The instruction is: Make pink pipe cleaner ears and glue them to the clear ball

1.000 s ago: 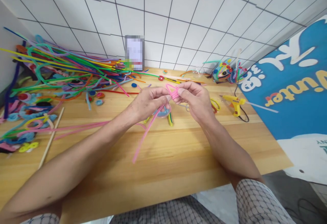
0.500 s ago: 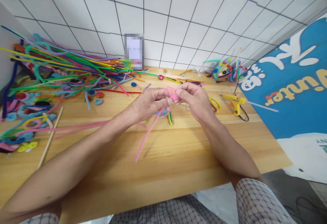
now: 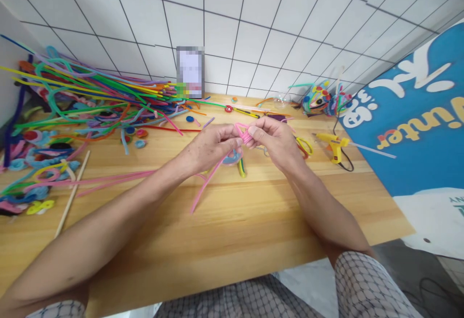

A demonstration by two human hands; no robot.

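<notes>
Over the middle of the wooden table [image 3: 235, 231], my left hand [image 3: 208, 146] and my right hand [image 3: 273, 139] both pinch one pink pipe cleaner [image 3: 206, 185]. Between the fingertips it is bent into small loops and a tight twist. Its long free end hangs down and to the left, with the tip near the tabletop. Both hands are closed on it, fingertips nearly touching.
A big heap of coloured pipe cleaners [image 3: 90, 100] fills the back left. Pink pipe cleaners [image 3: 108, 180] and a wooden stick [image 3: 72, 195] lie at left. A yellow glue gun [image 3: 331, 144], scissors [image 3: 302, 146] and colourful craft figures [image 3: 321, 100] sit at right, beside a blue banner [image 3: 416, 124].
The hands stay together working the twist. The hanging pink end has swung slightly, its tip now a little higher. The view has shifted only a trifle.
</notes>
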